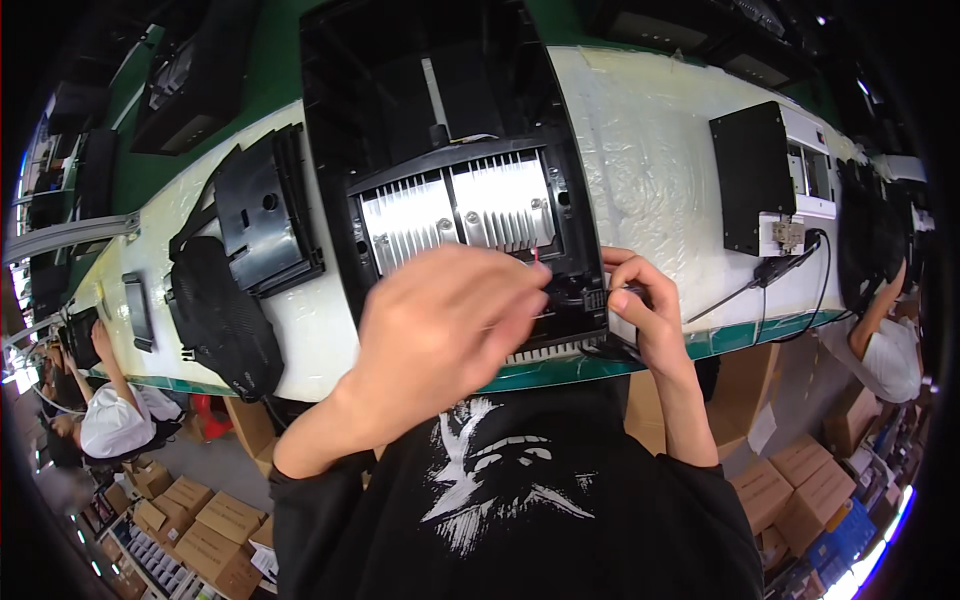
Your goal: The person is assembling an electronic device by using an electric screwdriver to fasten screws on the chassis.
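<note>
In front of me lies a large open black plastic housing [335, 110], its long end pointing away. Two silver finned heat sinks [410, 215] are screwed side by side inside it. My left hand [430, 320], smeared by motion, reaches over the near part of the housing with thumb and fingers pressed together. A short thin red wire [537, 255] shows by its fingertips; whether they grip it is unclear. At the housing's near right corner, my right hand [650, 305] pinches a small dark piece mostly covered by the fingers. Black cables [610, 348] lie below it.
Left of the housing are a black plastic cover [265, 225], a black mesh-like bag [225, 320] and a small dark bar [138, 310]. A black-and-white box-shaped device [755, 180] with cables stands right. Other people work at both sides; cardboard boxes [215, 545] sit behind.
</note>
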`<state>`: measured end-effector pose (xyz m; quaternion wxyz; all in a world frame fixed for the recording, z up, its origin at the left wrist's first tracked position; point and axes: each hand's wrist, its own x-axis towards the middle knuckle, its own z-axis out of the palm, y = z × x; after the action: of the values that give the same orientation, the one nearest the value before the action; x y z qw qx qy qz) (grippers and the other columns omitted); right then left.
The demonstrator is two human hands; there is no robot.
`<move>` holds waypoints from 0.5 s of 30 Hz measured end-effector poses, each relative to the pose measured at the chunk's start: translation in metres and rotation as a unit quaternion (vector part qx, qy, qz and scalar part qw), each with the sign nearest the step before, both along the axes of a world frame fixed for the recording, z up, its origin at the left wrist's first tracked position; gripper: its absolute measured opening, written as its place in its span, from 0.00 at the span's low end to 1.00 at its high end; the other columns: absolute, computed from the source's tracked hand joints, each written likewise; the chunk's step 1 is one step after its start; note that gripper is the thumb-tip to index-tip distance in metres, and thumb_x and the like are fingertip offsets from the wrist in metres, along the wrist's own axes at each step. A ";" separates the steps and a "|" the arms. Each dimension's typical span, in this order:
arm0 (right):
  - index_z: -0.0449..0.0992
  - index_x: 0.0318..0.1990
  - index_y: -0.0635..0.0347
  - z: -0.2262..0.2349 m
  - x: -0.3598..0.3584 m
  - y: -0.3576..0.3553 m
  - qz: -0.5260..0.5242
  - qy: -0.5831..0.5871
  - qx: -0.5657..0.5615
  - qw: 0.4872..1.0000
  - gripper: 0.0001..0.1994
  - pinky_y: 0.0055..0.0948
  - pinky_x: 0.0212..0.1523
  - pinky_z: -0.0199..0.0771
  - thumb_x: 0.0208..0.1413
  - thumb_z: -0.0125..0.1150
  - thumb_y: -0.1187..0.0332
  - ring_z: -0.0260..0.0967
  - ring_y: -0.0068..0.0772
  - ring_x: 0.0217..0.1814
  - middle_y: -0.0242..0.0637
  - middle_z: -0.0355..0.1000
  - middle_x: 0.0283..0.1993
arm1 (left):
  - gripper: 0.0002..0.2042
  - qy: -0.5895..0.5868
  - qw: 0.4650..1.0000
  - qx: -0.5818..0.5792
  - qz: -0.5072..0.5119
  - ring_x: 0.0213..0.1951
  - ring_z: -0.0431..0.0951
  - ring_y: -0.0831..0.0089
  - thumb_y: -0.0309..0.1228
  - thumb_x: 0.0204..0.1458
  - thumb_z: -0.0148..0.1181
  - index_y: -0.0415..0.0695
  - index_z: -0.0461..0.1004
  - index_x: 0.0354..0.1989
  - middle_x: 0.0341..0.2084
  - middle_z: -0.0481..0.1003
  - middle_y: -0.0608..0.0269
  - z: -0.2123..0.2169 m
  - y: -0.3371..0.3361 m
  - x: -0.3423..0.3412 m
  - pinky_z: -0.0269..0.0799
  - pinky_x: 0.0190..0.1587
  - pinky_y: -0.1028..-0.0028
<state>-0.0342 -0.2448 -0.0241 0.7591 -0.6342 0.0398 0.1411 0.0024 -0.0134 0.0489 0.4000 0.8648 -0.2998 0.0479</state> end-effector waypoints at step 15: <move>0.66 0.20 0.67 0.007 -0.057 -0.005 -0.033 -0.014 -0.132 0.991 0.15 0.19 0.27 0.54 0.53 0.53 0.65 0.55 0.17 0.24 0.41 0.73 0.35 | 0.36 0.359 0.863 -0.299 0.192 0.66 0.39 0.63 0.29 0.46 0.43 0.34 0.37 0.64 0.65 0.42 0.49 -0.060 0.064 -0.050 0.31 0.64 0.73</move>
<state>-0.0907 -0.2497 -0.0172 0.6734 -0.7291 0.0687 0.1007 -0.0476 0.0507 -0.0115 0.7023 0.7014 0.0654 -0.1023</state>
